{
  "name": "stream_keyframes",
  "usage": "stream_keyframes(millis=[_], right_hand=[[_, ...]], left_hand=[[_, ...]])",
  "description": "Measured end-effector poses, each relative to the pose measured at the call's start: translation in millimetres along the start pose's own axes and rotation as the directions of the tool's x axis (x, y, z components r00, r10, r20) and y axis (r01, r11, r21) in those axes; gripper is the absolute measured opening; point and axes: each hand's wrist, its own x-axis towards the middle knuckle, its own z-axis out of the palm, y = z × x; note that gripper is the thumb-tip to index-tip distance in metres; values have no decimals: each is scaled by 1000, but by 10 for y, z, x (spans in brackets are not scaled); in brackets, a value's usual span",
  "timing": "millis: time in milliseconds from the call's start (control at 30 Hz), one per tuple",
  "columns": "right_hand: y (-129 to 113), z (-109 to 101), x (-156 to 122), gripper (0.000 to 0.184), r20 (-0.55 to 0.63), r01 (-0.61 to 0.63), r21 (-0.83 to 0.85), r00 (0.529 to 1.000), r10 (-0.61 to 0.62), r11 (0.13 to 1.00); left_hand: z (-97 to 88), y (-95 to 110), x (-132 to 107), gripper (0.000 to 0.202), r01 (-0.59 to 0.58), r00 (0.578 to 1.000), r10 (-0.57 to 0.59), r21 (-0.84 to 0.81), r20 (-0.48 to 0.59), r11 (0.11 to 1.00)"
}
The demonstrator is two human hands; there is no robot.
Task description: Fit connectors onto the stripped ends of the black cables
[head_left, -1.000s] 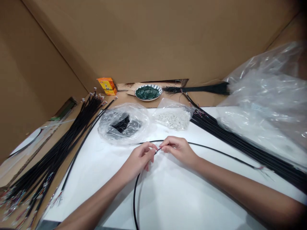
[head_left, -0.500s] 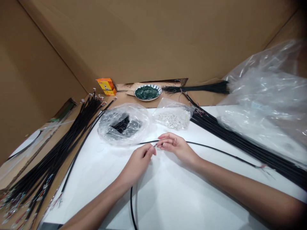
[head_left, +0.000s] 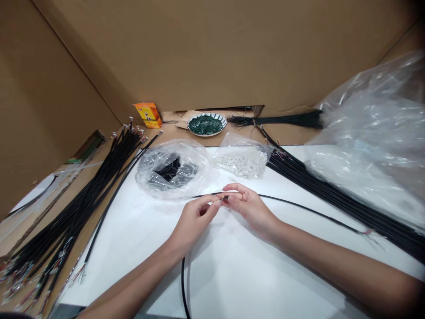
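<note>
My left hand (head_left: 198,217) is closed, its thumb and forefinger pinching the thin wires (head_left: 222,199) at a cable's end. My right hand (head_left: 245,204) faces it, closed around the dark end piece beside those wires; the fingers hide most of it. Behind both hands a black cable (head_left: 299,205) curves across the white table to the right, where its bare coloured wires fan out. Another black cable length (head_left: 183,283) comes from under my left wrist to the near edge. Whether these lengths join is hidden.
Cable bundles lie at left (head_left: 89,190) and right (head_left: 318,190). Ahead are a bag of black pieces (head_left: 146,173), a bag of small white parts (head_left: 244,163), a plate of dark green material (head_left: 224,118) and an orange box (head_left: 148,115). Clear plastic sheeting (head_left: 368,119) spreads at right.
My left fingertips have moved slightly right and up, closing the gap to my right fingers. My right thumb has shifted along the dark end piece. The view has tilted a little.
</note>
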Motion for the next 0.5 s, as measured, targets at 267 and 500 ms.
stream_keyframes(millis=[267,500], right_hand=[[-12,-3,-1,27,47,39,11,998,-40,999],[-20,7,-24,27,49,54,-64,998,-51,996]], left_hand=[[6,-2,-11,39,47,999,-48,-105,-11,993],[21,-14,-38,34,-33,998,31,-47,-52,998]])
